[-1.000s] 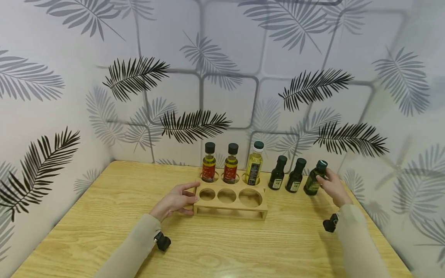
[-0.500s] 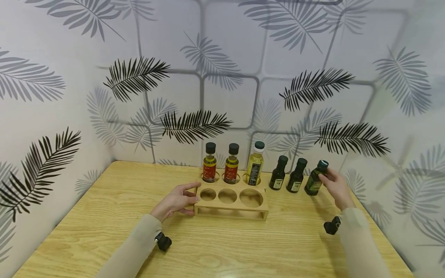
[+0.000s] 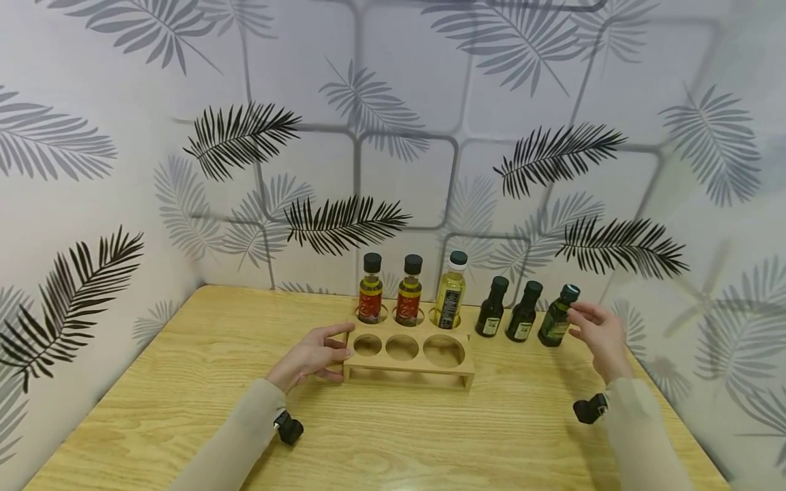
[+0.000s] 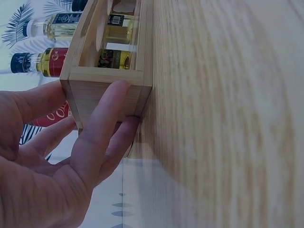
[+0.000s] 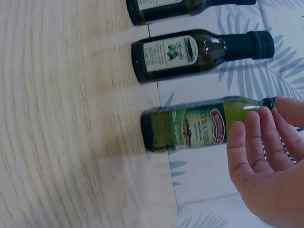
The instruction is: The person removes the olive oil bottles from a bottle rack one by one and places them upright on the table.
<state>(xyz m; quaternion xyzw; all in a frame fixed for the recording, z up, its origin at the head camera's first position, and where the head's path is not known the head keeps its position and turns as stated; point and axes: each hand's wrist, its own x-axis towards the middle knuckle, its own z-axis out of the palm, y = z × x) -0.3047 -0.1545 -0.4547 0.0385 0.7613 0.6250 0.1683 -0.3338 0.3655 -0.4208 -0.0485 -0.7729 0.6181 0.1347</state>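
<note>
Across a wood-grained desk, resting the left hand, grip wide, against the left end of a pale two-tier wooden rack, round holes bare along the near tier. To the right, holding the right hand, grip loosely wide, beside the green olive-oil bottle, upright on the desk, contact unclear. Left of that, two small dark bottles. In the far tier, two red-labelled oil bottles and a clear bottle of yellow oil. Farthest, leaf-printed wall.

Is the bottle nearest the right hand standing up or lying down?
Upright: in the head view, the green bottle stands on the table, its cap uppermost.
</note>
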